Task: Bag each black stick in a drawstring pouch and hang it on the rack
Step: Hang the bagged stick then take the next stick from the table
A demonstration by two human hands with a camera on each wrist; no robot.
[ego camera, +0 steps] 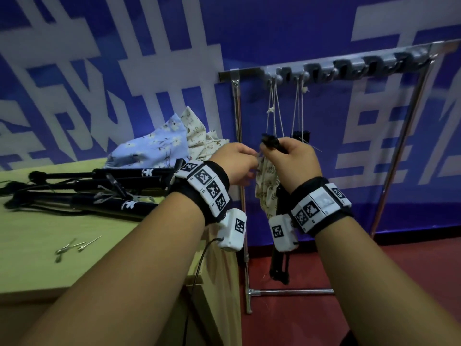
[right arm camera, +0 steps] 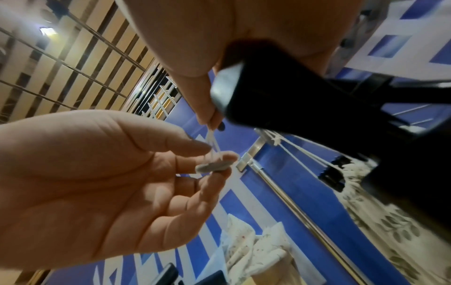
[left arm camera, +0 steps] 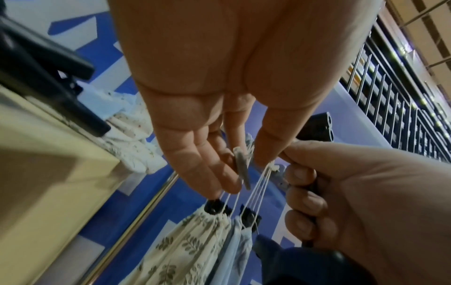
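Note:
My right hand (ego camera: 287,156) grips a black stick (right arm camera: 292,96) upright in front of the rack (ego camera: 324,68); its thumb and a finger (right arm camera: 212,121) also pinch a white drawstring. My left hand (ego camera: 247,158) is close beside it, fingertips (left arm camera: 240,169) pinching a small grey piece on that same cord (right arm camera: 212,165). Behind the hands a leaf-print pouch (left arm camera: 185,250) and a light blue pouch (left arm camera: 240,248) hang by cords from the rack hooks, black stick tops poking out. In the head view my hands cover the tops of both.
A yellow table (ego camera: 37,258) at left carries a pile of black sticks (ego camera: 99,188), loose floral pouches (ego camera: 162,143) and a few metal pins (ego camera: 74,245). The rack's chrome post (ego camera: 239,146) stands by the table edge. Red floor lies below.

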